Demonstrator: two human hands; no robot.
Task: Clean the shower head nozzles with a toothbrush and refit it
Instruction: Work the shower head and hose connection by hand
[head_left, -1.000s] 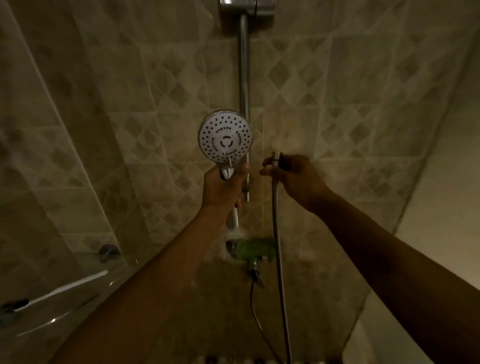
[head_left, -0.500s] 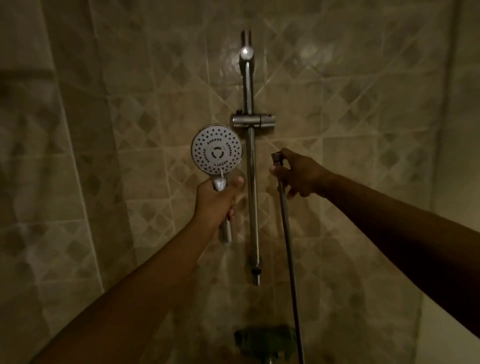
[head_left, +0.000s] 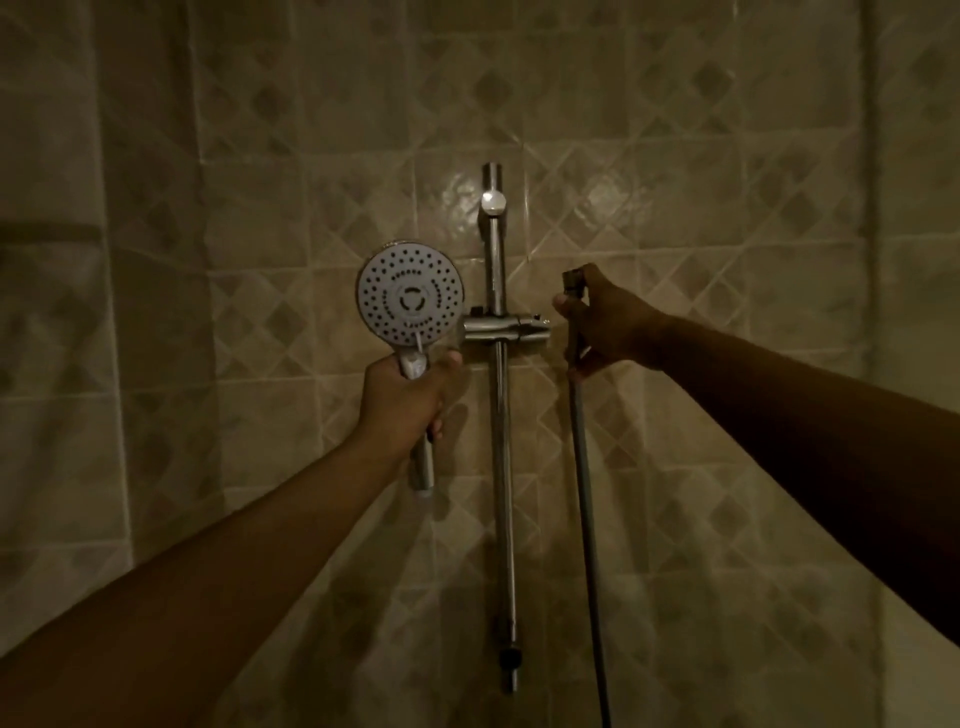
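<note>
The round shower head (head_left: 410, 300) faces me with its grey nozzle plate, held upright to the left of the rail. My left hand (head_left: 410, 397) grips its chrome handle, whose free lower end sticks out below my fist. My right hand (head_left: 605, 325) holds the top end of the metal hose (head_left: 584, 499), right of the rail; the hose's end fitting shows above my fingers. Hose and shower head are apart. No toothbrush is in view.
A vertical chrome slide rail (head_left: 500, 415) is fixed to the tiled wall, with its holder bracket (head_left: 506, 330) between my two hands. The hose hangs down past the bottom edge. The room is dim.
The view has tilted upward, so the rail and bracket sit lower in frame. Both hands have risen to the bracket's height, still holding the head and the hose.
</note>
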